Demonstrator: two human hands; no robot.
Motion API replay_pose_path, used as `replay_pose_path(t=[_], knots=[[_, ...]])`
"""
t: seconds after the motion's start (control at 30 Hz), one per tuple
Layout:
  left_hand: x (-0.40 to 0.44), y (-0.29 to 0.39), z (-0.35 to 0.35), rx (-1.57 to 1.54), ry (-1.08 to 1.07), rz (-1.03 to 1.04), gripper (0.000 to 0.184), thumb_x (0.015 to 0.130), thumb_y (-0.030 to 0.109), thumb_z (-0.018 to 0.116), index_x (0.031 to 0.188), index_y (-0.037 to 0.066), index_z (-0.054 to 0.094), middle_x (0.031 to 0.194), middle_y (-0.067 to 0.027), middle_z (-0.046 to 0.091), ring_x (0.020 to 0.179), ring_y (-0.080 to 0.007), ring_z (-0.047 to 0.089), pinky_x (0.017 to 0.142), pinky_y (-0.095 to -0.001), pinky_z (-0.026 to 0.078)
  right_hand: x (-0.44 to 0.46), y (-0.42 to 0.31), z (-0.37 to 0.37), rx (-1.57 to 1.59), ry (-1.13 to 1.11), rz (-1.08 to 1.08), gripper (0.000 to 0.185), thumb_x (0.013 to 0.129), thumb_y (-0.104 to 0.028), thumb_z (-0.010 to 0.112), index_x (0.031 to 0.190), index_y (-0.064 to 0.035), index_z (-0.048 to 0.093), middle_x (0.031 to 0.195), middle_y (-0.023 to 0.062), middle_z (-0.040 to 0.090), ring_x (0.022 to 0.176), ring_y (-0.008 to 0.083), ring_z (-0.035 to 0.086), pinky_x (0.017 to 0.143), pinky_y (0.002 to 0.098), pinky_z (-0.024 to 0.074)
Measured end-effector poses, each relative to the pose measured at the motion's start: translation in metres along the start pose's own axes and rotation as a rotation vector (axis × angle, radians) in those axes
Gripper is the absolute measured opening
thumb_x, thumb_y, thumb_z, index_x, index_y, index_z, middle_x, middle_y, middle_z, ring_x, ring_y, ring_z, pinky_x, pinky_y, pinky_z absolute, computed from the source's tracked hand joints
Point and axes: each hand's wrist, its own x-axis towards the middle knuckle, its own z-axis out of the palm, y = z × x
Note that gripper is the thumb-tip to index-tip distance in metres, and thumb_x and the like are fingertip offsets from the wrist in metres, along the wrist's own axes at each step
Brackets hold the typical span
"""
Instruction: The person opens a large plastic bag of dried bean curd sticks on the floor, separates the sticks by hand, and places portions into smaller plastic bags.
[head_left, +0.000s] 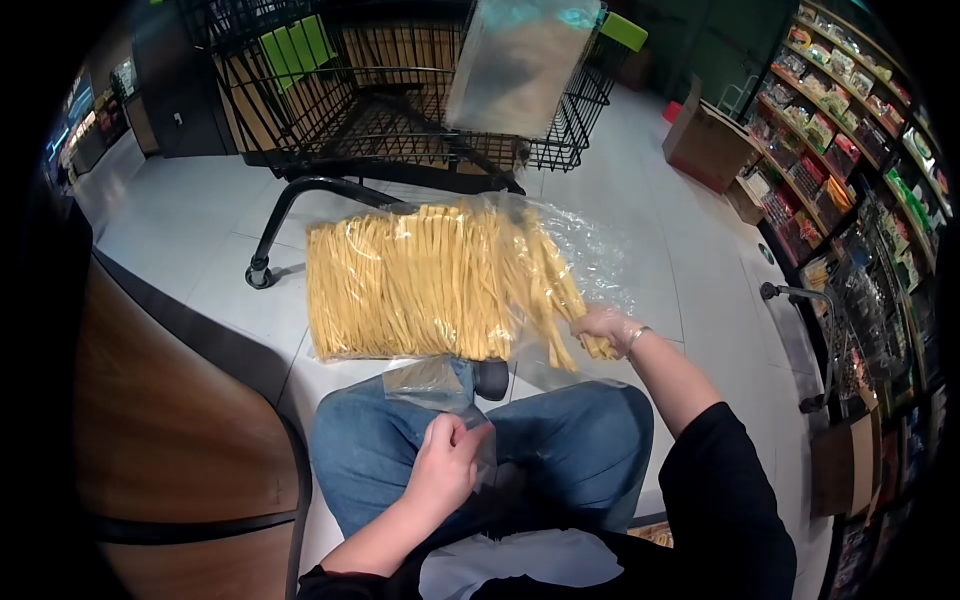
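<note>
A large clear bag of long yellow strips (405, 285) lies in front of my knees, below the shopping cart. At its right, open end my right hand (603, 330), in a thin clear glove, is wrapped round a bundle of the strips (556, 285), partly under the loose plastic. My left hand (445, 462) is over my lap, closed on a small clear plastic bag (425, 383) that spreads toward the large bag's lower edge.
A black wire shopping cart (400, 75) stands ahead, with a stack of clear bags (522, 65) hanging on it. At left is a wooden counter (180, 400). Stocked shelves (830, 110), a cardboard box (708, 145) and another cart's leg (825, 330) are at right.
</note>
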Motion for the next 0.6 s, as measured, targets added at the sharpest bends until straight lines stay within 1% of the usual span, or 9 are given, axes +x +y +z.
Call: replay_pose_path(t=[0.07,0.17,0.2,0.27,0.33,0.37,0.43,0.47,0.6], knots=[[0.010,-0.003,0.007,0.075,0.021,0.043,0.026,0.063,-0.007,0.051,0.086,0.002,0.058,0.075,-0.0108,0.040,0.063,-0.0260,0.047,0.057,-0.0323,0.042,0.000,0.003,0.004,0.042,-0.023,0.011,0.023,0.061,-0.010,0.056,0.080,0.0015,0.050,0.060,0.0067,0.051,0.049,0.0150,0.051,0.040,0.0271,0.0409],[0.041,-0.040,0.049,0.069,-0.106,-0.118,0.015,0.070,0.007,0.050,0.082,0.004,0.060,0.074,-0.0153,0.046,0.070,-0.0316,0.051,0.063,-0.0360,0.043,0.010,0.016,0.007,0.230,-0.094,-0.056,0.021,0.062,-0.010,0.056,0.080,0.0008,0.051,0.060,0.0059,0.051,0.048,0.0148,0.051,0.041,0.0265,0.0410],[0.055,-0.056,0.062,0.046,-0.165,-0.184,0.016,0.072,0.012,0.050,0.080,0.004,0.061,0.074,-0.0176,0.049,0.075,-0.0321,0.052,0.065,-0.0364,0.044,0.016,0.025,0.007,0.384,-0.139,-0.137,0.020,0.062,-0.009,0.056,0.079,0.0002,0.051,0.060,0.0059,0.051,0.048,0.0146,0.051,0.041,0.0264,0.0412],[0.079,-0.086,0.097,-0.148,-0.172,-0.216,0.024,0.072,0.023,0.054,0.072,0.001,0.062,0.078,-0.0197,0.053,0.072,-0.0330,0.053,0.062,-0.0375,0.044,0.017,0.034,0.011,0.433,-0.150,-0.095,0.017,0.063,-0.009,0.057,0.077,-0.0002,0.052,0.061,0.0064,0.052,0.048,0.0147,0.051,0.041,0.0262,0.0414],[0.097,-0.093,0.122,-0.270,-0.196,-0.291,0.034,0.074,0.034,0.055,0.075,0.001,0.062,0.070,-0.0117,0.054,0.067,-0.0254,0.054,0.060,-0.0326,0.042,0.009,0.032,0.014,0.486,-0.156,-0.056,0.015,0.064,-0.009,0.057,0.076,-0.0006,0.052,0.061,0.0068,0.052,0.048,0.0147,0.052,0.042,0.0259,0.0415],[0.105,-0.095,0.132,-0.273,-0.195,-0.292,0.034,0.074,0.034,0.055,0.075,0.001,0.062,0.070,-0.0117,0.054,0.067,-0.0254,0.054,0.060,-0.0326,0.042,0.001,0.027,0.016,0.482,-0.201,-0.068,0.012,0.065,-0.009,0.057,0.073,-0.0011,0.052,0.061,0.0072,0.052,0.049,0.0146,0.052,0.043,0.0255,0.0416],[0.116,-0.100,0.150,-0.503,-0.466,-0.557,0.041,0.073,0.039,0.058,0.080,-0.001,0.062,0.060,-0.0047,0.051,0.062,-0.0162,0.051,0.059,-0.0268,0.041,-0.002,0.025,0.020,0.477,-0.244,-0.078,0.010,0.066,-0.009,0.057,0.070,-0.0016,0.053,0.060,0.0075,0.052,0.049,0.0145,0.052,0.044,0.0250,0.0417],[0.117,-0.103,0.160,-0.697,-0.434,-0.612,0.034,0.073,0.033,0.061,0.073,-0.001,0.061,0.056,0.0004,0.046,0.057,-0.0099,0.045,0.053,-0.0232,0.037,0.001,0.029,0.021,0.491,-0.253,-0.087,0.009,0.067,-0.010,0.056,0.069,-0.0013,0.053,0.059,0.0077,0.052,0.050,0.0146,0.052,0.045,0.0248,0.0417],[0.116,-0.097,0.163,-0.867,-0.398,-0.624,0.026,0.072,0.028,0.063,0.068,0.003,0.058,0.057,0.0010,0.047,0.053,-0.0078,0.042,0.048,-0.0220,0.033,0.012,0.042,0.024,0.555,-0.312,-0.105,0.011,0.067,-0.011,0.055,0.069,-0.0001,0.054,0.059,0.0084,0.052,0.050,0.0154,0.051,0.046,0.0254,0.0411]])
